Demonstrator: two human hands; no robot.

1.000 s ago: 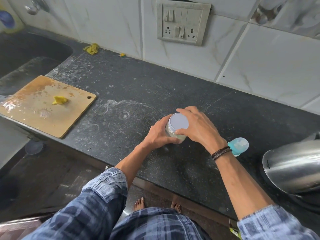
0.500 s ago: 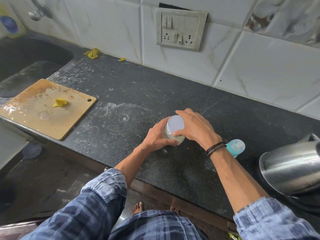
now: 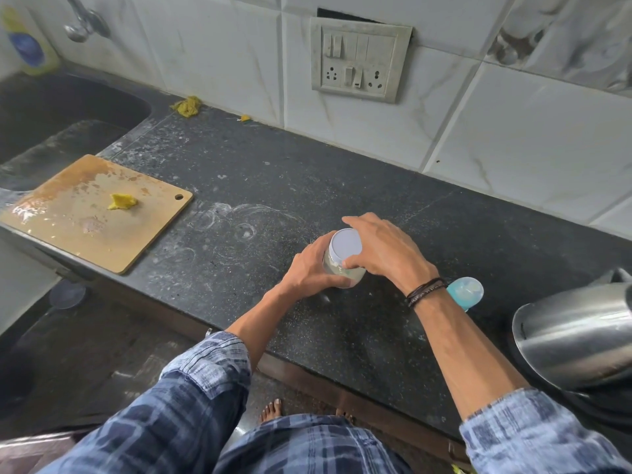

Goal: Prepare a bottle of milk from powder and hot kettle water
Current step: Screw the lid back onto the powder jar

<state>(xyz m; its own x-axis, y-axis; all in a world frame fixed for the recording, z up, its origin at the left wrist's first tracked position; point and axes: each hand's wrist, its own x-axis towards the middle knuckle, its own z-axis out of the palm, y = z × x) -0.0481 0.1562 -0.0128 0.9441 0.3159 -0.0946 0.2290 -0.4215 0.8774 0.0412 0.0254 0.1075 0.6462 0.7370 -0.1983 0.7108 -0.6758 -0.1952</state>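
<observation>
While upright, jar [image 3: 345,246] in curled hands [image 3: 309,268] [image 3: 386,251]

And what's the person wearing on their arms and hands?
Both arms are in blue checked shirt sleeves. The left sleeve and right sleeve are pushed up toward the elbows. The right wrist has dark braided bands. The left hand and right hand are bare, with no gloves.

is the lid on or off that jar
On: the white lid sits flat on the jar, right hand gripping its rim, left hand holding the body. Tightness: cannot tell.
</observation>
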